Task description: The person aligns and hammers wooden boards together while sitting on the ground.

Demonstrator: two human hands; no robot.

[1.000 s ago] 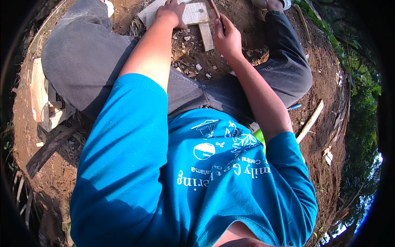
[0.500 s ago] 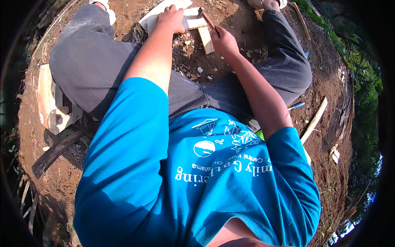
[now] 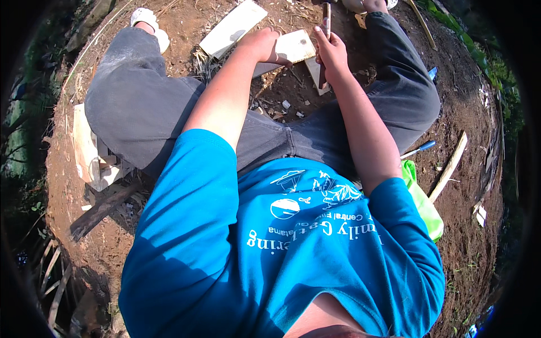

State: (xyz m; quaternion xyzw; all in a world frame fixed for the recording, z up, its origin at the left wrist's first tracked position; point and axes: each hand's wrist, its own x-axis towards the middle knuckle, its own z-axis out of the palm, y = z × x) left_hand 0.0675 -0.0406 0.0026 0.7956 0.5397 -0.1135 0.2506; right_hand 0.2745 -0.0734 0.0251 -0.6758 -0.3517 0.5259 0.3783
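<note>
My left hand [image 3: 262,45] is closed on the edge of a short pale wooden board [image 3: 296,46], its fingers partly hidden. A dark mark shows near the board's right end. Close to that end, my right hand [image 3: 333,55] grips a hammer [image 3: 327,21] by its brown handle, holding it upright. The top of the hammer reaches the upper edge of the view. Beyond my left hand a wide pale plank [image 3: 234,27] lies on the soil. A narrow wood strip [image 3: 317,74] slants down from below the board's right end.
My bent legs [image 3: 135,101] frame the work on bare soil strewn with chips. At the left lie pale wood pieces [image 3: 84,146] and a dark branch [image 3: 104,211]. To the right are a blue-handled tool [image 3: 426,145], a bright green cloth-like thing [image 3: 421,203] and a long stick [image 3: 449,166].
The hammer has swung from a leftward tilt over the board to upright, farther right. My left hand and the board have shifted right and nearer, apart from the wide plank.
</note>
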